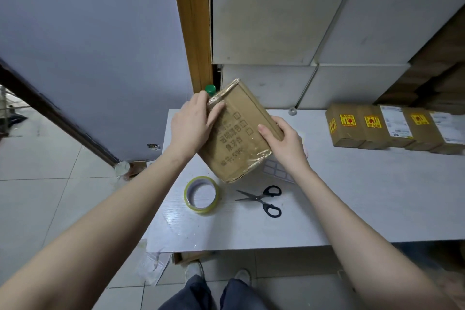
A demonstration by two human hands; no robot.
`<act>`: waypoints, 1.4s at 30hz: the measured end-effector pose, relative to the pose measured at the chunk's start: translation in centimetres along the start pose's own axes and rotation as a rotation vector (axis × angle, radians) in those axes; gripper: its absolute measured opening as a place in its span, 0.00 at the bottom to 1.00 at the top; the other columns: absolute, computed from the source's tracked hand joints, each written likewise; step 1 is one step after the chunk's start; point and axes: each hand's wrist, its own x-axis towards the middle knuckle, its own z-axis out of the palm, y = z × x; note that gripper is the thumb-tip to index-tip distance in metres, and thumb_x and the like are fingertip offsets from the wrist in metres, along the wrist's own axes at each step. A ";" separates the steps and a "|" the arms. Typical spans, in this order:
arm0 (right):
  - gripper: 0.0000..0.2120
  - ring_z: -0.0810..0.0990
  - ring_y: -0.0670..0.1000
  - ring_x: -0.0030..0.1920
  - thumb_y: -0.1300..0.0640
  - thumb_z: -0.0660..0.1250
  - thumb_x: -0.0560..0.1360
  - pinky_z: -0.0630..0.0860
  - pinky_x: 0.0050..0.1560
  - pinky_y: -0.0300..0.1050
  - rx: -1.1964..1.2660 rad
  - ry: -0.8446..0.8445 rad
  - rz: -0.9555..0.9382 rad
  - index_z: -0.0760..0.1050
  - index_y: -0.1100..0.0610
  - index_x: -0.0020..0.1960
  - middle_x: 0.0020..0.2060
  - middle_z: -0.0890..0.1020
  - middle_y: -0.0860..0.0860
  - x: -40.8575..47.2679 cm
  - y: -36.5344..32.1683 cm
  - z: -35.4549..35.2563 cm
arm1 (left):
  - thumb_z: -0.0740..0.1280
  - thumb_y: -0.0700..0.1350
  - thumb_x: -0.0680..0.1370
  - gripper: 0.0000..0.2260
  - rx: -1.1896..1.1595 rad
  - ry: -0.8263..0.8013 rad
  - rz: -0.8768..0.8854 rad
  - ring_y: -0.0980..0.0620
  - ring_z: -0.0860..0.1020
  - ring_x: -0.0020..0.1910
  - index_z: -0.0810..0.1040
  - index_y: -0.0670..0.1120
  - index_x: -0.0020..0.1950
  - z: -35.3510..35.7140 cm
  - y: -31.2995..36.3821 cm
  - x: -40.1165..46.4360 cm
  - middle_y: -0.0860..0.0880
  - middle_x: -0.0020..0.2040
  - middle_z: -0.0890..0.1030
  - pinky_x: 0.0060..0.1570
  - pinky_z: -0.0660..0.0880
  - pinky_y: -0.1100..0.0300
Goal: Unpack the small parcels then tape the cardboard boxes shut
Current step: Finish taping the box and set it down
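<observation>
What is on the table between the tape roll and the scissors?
Nothing: in the head view, bare table separates the tape roll from the scissors.

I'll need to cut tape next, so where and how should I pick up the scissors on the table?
Grip the scissors by the black handle loops, coming from above on the right. They lie flat and open, blades pointing left toward the tape roll, loops nearest the right hand. Both hands hold the box now, so free the right one first.

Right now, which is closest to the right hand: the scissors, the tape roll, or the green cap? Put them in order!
From the right hand:
1. Scissors, just below it on the table.
2. Tape roll, lower left.
3. Green cap, behind the box, by the left hand.
</observation>
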 end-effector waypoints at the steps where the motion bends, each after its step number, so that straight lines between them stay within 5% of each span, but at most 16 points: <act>1: 0.13 0.76 0.28 0.45 0.42 0.66 0.75 0.65 0.40 0.20 -0.024 0.011 -0.002 0.76 0.45 0.57 0.43 0.81 0.35 0.1 -0.4 -0.1 | 0.53 0.60 0.81 0.16 0.018 -0.006 0.004 0.46 0.73 0.41 0.61 0.48 0.45 0.1 -0.2 0.4 0.49 0.43 0.73 0.34 0.65 0.54; 3: 0.15 0.77 0.37 0.49 0.43 0.65 0.76 0.69 0.44 0.28 -0.044 0.012 -0.004 0.77 0.47 0.60 0.48 0.82 0.39 0.1 -0.9 0.0 | 0.51 0.59 0.82 0.17 0.032 -0.009 -0.004 0.42 0.74 0.40 0.61 0.46 0.44 0.6 -0.8 0.8 0.48 0.40 0.73 0.34 0.65 0.52; 6: 0.13 0.75 0.37 0.53 0.49 0.63 0.79 0.70 0.50 0.26 0.034 0.036 -0.036 0.77 0.50 0.60 0.50 0.79 0.38 0.1 -1.8 0.0 | 0.49 0.60 0.82 0.19 -0.058 -0.005 -0.127 0.38 0.74 0.40 0.62 0.45 0.43 1.1 -2.5 0.8 0.47 0.38 0.72 0.38 0.68 0.49; 9: 0.16 0.73 0.42 0.62 0.52 0.59 0.81 0.72 0.64 0.46 0.228 -0.007 -0.009 0.70 0.51 0.68 0.60 0.75 0.41 0.7 -1.9 -0.8 | 0.48 0.60 0.82 0.21 -0.199 0.033 -0.348 0.40 0.72 0.42 0.64 0.44 0.43 1.1 -4.2 1.0 0.47 0.38 0.73 0.41 0.64 0.51; 14: 0.40 0.58 0.51 0.74 0.33 0.61 0.72 0.56 0.73 0.56 0.052 -0.080 0.275 0.49 0.46 0.77 0.76 0.57 0.48 1.6 0.3 -1.3 | 0.46 0.56 0.84 0.25 -0.616 -0.052 -0.656 0.46 0.73 0.59 0.74 0.41 0.61 1.1 -5.4 1.6 0.45 0.60 0.77 0.59 0.67 0.54; 17: 0.45 0.66 0.51 0.70 0.23 0.59 0.61 0.60 0.71 0.57 0.088 -0.078 0.338 0.59 0.45 0.73 0.69 0.70 0.46 1.8 0.4 -1.3 | 0.45 0.54 0.84 0.25 -0.619 -0.174 -0.706 0.43 0.71 0.64 0.70 0.40 0.68 1.0 -5.2 1.2 0.41 0.66 0.73 0.58 0.64 0.56; 21: 0.26 0.74 0.46 0.61 0.30 0.66 0.66 0.67 0.66 0.50 0.099 0.043 0.190 0.68 0.41 0.59 0.54 0.77 0.37 1.8 0.6 -1.2 | 0.43 0.54 0.84 0.23 -0.568 -0.348 -0.719 0.42 0.66 0.68 0.67 0.43 0.69 1.0 -4.4 0.4 0.39 0.72 0.63 0.65 0.61 0.51; 23: 0.22 0.73 0.45 0.61 0.37 0.68 0.70 0.69 0.62 0.47 0.095 0.069 0.132 0.66 0.42 0.59 0.54 0.76 0.38 1.7 0.4 -1.1 | 0.44 0.56 0.84 0.22 -0.690 -0.368 -0.727 0.45 0.68 0.66 0.69 0.45 0.65 0.6 -3.6 0.1 0.42 0.72 0.64 0.66 0.62 0.52; 26: 0.20 0.75 0.48 0.56 0.40 0.68 0.72 0.71 0.57 0.46 0.048 0.083 0.086 0.66 0.46 0.57 0.49 0.76 0.40 1.7 0.0 -0.9 | 0.42 0.64 0.81 0.30 -1.069 -0.477 -0.618 0.51 0.69 0.70 0.67 0.48 0.73 -0.3 -2.3 -0.4 0.48 0.72 0.70 0.71 0.63 0.51; 29: 0.23 0.75 0.50 0.56 0.42 0.69 0.72 0.72 0.57 0.47 0.041 0.078 0.081 0.66 0.52 0.60 0.54 0.78 0.47 1.6 0.1 -0.9 | 0.44 0.70 0.77 0.33 -1.304 -0.506 -0.588 0.48 0.76 0.56 0.75 0.46 0.56 -1.3 -2.5 -0.3 0.49 0.57 0.78 0.54 0.73 0.56; 30: 0.24 0.75 0.49 0.56 0.43 0.70 0.72 0.72 0.57 0.45 0.049 0.071 0.084 0.66 0.53 0.59 0.54 0.78 0.48 1.6 0.0 -1.0 | 0.47 0.74 0.74 0.33 -1.316 -0.531 -0.608 0.45 0.71 0.49 0.71 0.45 0.48 -1.7 -2.8 -0.2 0.47 0.50 0.74 0.46 0.70 0.55; 32: 0.24 0.76 0.44 0.51 0.47 0.73 0.71 0.71 0.52 0.38 0.067 0.039 0.096 0.65 0.55 0.56 0.49 0.78 0.46 1.7 -0.2 -1.0 | 0.54 0.77 0.68 0.35 -1.213 -0.588 -0.598 0.43 0.70 0.41 0.68 0.44 0.44 -2.3 -3.3 0.1 0.44 0.42 0.73 0.44 0.66 0.56; 35: 0.27 0.77 0.47 0.47 0.43 0.75 0.67 0.74 0.49 0.45 0.063 0.079 0.174 0.64 0.58 0.53 0.42 0.76 0.45 2.1 -1.0 -0.5 | 0.59 0.71 0.73 0.25 -1.057 -0.587 -0.555 0.56 0.82 0.52 0.78 0.55 0.57 -2.0 -3.4 -0.1 0.56 0.52 0.84 0.51 0.76 0.57; 38: 0.30 0.76 0.53 0.47 0.37 0.74 0.65 0.71 0.44 0.48 -0.080 0.232 0.193 0.65 0.58 0.49 0.40 0.74 0.47 2.6 -2.1 0.1 | 0.56 0.65 0.78 0.22 -1.058 -0.578 -0.588 0.57 0.81 0.55 0.75 0.54 0.63 -1.1 -2.8 -1.0 0.56 0.55 0.83 0.55 0.76 0.57; 42: 0.27 0.76 0.58 0.48 0.38 0.73 0.67 0.65 0.42 0.47 -0.297 0.233 0.121 0.64 0.55 0.48 0.43 0.78 0.52 3.0 -2.7 0.1 | 0.47 0.70 0.77 0.29 -0.801 -0.758 -0.639 0.55 0.77 0.60 0.72 0.56 0.67 -0.4 -3.4 -3.0 0.56 0.61 0.78 0.56 0.72 0.55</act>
